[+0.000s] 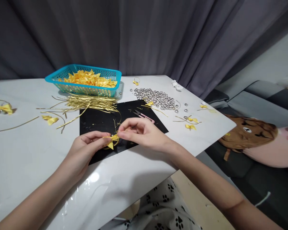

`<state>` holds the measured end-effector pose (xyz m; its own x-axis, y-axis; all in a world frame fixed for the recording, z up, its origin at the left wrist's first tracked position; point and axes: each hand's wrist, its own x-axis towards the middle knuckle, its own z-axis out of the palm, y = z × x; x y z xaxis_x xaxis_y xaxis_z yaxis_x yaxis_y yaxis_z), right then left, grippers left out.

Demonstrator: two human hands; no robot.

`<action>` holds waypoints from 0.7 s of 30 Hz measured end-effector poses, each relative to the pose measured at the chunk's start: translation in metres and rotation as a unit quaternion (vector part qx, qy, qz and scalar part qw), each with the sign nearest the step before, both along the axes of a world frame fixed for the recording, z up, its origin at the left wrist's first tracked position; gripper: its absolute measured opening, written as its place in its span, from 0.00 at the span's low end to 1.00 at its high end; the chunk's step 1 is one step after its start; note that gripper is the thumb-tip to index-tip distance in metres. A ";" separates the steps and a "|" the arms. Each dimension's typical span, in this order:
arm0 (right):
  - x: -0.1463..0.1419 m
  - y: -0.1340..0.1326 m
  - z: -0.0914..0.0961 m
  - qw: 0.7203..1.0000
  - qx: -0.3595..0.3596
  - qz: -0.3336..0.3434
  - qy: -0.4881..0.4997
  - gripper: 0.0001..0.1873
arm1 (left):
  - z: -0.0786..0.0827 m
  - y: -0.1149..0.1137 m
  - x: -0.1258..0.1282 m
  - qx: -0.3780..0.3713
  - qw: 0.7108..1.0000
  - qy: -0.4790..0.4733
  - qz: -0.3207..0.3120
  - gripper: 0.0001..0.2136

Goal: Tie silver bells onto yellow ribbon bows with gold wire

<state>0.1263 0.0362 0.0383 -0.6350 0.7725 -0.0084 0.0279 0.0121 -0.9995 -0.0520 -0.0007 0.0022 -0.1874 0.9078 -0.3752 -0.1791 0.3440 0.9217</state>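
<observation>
My left hand point(86, 147) pinches a small yellow ribbon bow point(112, 141) just above the black mat point(98, 121). My right hand point(141, 131) meets it from the right, its fingers closed on a thin gold wire tie point(117, 125) at the bow's middle. Pink-handled snips point(144, 116) lie on the mat just behind my right hand.
A teal basket point(85, 80) of yellow bows stands at the back, with a heap of gold wire ties point(86, 103) before it. Silver bells point(156, 97) lie at back right. Loose bows point(190, 123) are scattered near the right edge, others point(1, 108) at far left. A sofa with a bear plush point(249, 134) is right.
</observation>
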 end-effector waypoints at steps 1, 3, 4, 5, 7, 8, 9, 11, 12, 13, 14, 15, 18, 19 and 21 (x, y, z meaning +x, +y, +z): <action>-0.003 0.004 0.002 0.999 0.028 0.011 -0.018 0.06 | -0.001 -0.001 0.000 0.003 1.000 0.005 -0.011 0.07; -0.010 0.012 0.004 0.996 0.065 0.039 -0.044 0.06 | -0.003 -0.002 0.000 0.010 0.999 0.015 -0.038 0.06; -0.014 0.015 0.004 0.995 0.077 0.048 -0.050 0.06 | -0.004 -0.003 0.000 0.012 0.998 0.021 -0.053 0.05; -0.017 0.018 0.003 0.994 0.085 0.051 -0.051 0.06 | -0.004 -0.004 0.000 0.013 0.997 0.025 -0.068 0.04; -0.024 0.024 -0.002 0.993 0.091 0.045 -0.054 0.06 | -0.004 -0.006 0.000 0.014 0.995 0.030 -0.093 0.03; -0.027 0.026 -0.006 0.993 0.093 0.037 -0.057 0.06 | -0.004 -0.006 0.000 0.014 0.994 0.029 -0.101 0.02; -0.029 0.028 -0.010 0.993 0.094 0.025 -0.062 0.06 | -0.003 -0.006 0.000 0.013 0.994 0.027 -0.103 0.02; -0.030 0.031 -0.018 0.992 0.093 0.004 -0.080 0.06 | -0.003 -0.005 0.000 0.010 0.995 0.022 -0.100 0.02; -0.030 0.031 -0.021 0.991 0.093 -0.008 -0.092 0.06 | -0.003 -0.004 0.000 0.007 0.995 0.018 -0.097 0.02; -0.029 0.032 -0.023 0.990 0.091 -0.020 -0.104 0.06 | -0.003 -0.004 0.000 0.003 0.995 0.013 -0.095 0.03; -0.028 0.031 -0.025 0.989 0.087 -0.030 -0.116 0.06 | -0.003 -0.004 0.000 -0.001 0.996 0.009 -0.093 0.03; -0.027 0.031 -0.026 0.988 0.084 -0.040 -0.126 0.06 | -0.004 -0.004 0.000 -0.002 0.996 0.004 -0.093 0.04; -0.023 0.028 -0.024 0.985 0.073 -0.064 -0.145 0.04 | -0.004 -0.004 -0.001 -0.003 0.996 -0.007 -0.090 0.06; -0.022 0.027 -0.023 0.984 0.069 -0.070 -0.151 0.04 | -0.005 -0.004 -0.002 -0.004 0.996 -0.008 -0.087 0.06; -0.019 0.025 -0.020 0.982 0.058 -0.080 -0.161 0.04 | -0.004 -0.003 -0.002 -0.004 0.997 -0.009 -0.076 0.07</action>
<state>0.1068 0.0611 0.0180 -0.4850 0.8693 -0.0948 0.3530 0.0955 -0.9307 -0.0536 -0.0040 -0.0019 -0.0406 0.9224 -0.3842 -0.1413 0.3753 0.9161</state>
